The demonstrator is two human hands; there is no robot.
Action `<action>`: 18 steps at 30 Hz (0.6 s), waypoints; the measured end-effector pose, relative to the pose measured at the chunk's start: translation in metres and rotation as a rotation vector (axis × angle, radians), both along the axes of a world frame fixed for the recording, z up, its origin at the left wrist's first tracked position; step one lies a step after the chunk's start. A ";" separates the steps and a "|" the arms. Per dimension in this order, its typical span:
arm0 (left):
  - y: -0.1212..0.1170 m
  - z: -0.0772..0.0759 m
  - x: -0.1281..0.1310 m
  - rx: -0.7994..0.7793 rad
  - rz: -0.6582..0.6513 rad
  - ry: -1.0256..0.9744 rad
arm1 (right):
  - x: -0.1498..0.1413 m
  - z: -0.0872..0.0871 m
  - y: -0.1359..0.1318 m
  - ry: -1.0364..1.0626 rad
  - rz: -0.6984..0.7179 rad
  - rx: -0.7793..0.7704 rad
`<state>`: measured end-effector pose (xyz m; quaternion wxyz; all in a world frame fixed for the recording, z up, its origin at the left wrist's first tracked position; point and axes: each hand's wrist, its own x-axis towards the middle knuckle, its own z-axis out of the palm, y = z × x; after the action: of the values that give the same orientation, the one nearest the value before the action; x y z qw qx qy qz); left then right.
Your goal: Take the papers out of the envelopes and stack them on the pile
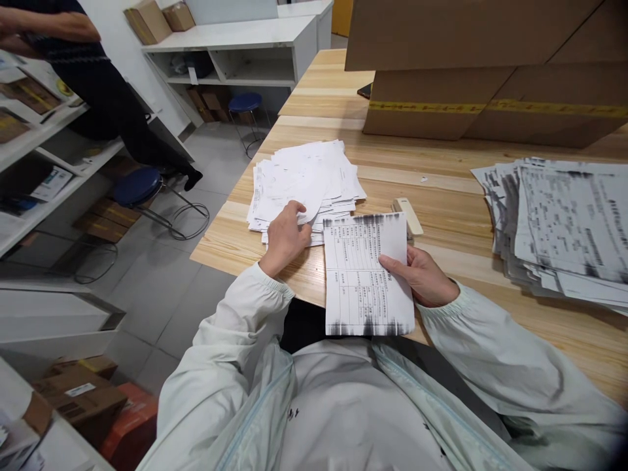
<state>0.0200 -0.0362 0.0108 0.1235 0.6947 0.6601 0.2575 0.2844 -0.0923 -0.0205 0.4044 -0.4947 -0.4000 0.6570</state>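
My right hand [426,275] grips the right edge of a printed form [366,288], thumb on top and the other fingers underneath. The form carries tables of text and smudged black bands at both ends, and overhangs the table's front edge. To its left, my left hand [288,237] pinches the near edge of a white sheet [299,190] on top of an untidy paper pile [338,173]. That sheet's corner curls up by the thumb. Partly behind the form lies a cream-coloured stapler [408,216].
A thick stack of printed sheets [564,222] lies at the right. Large cardboard boxes [441,98] stand across the table's back, beside a dark phone-like object [364,90]. On the left are blue stools [137,186], a person [112,85] and shelves holding cartons.
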 end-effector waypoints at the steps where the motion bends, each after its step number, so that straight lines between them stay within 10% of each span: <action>1: 0.001 0.001 0.000 -0.005 0.012 -0.010 | 0.000 0.000 0.000 0.000 -0.001 -0.002; 18: 0.014 -0.011 -0.016 0.167 0.143 -0.258 | -0.001 0.002 0.000 0.029 -0.019 0.012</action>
<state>0.0042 -0.0218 -0.0001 0.1305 0.6147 0.6630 0.4069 0.2830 -0.0921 -0.0183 0.4194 -0.4865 -0.3934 0.6578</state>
